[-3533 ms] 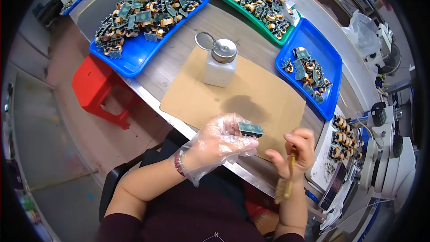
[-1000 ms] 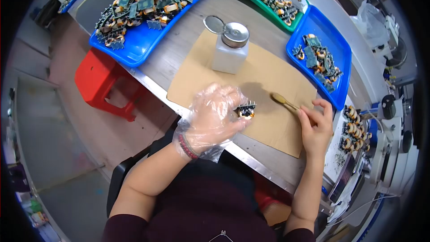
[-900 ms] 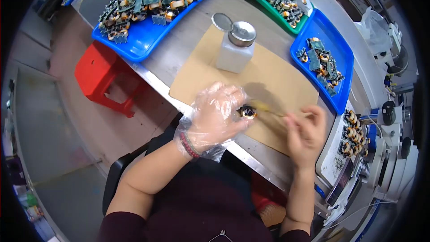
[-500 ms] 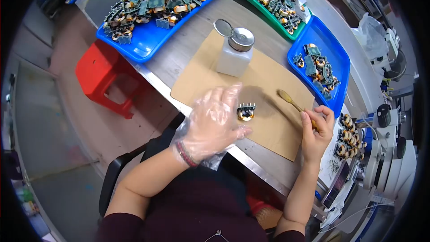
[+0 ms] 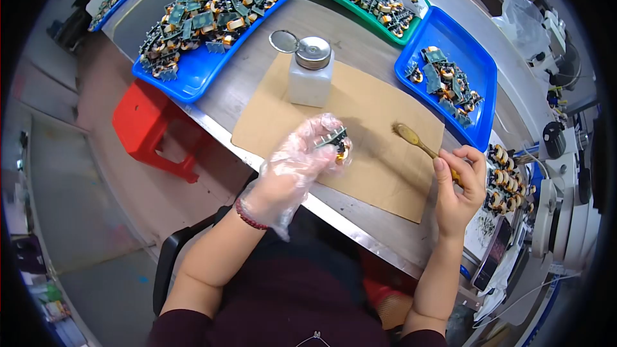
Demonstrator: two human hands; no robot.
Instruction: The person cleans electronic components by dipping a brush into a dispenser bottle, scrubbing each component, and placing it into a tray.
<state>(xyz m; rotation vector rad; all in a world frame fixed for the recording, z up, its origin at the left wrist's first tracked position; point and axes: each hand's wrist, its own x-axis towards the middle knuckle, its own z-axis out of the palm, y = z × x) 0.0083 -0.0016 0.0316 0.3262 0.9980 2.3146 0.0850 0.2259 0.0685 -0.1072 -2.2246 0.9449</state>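
Note:
My left hand [image 5: 299, 157], in a clear plastic glove, grips a small green circuit board [image 5: 333, 139] with pins and a copper-wound ring between thumb and fingers, above the brown cardboard sheet [image 5: 385, 183]. My bare right hand [image 5: 461, 183] is closed around the handle of a yellowish brush [image 5: 414, 139], whose bristle head points up and left over the sheet, apart from the board. A whitish bottle [image 5: 311, 83] with a metal top and its round lid flipped open stands on the sheet, beyond my left hand. A dark damp patch marks the cardboard between the hands.
Many boards are heaped in a blue tray [image 5: 193, 83] at the left and a green tray [image 5: 402, 37] at the back. Another blue tray [image 5: 481, 119] at the right holds several more. A red stool [image 5: 138, 125] stands left of the table; microscope equipment [image 5: 553, 212] is at far right.
The board, lying by my open left hand half a second ago, is now lifted and held in it at a tilt. My right hand still holds the brush. The camera view has shifted slightly.

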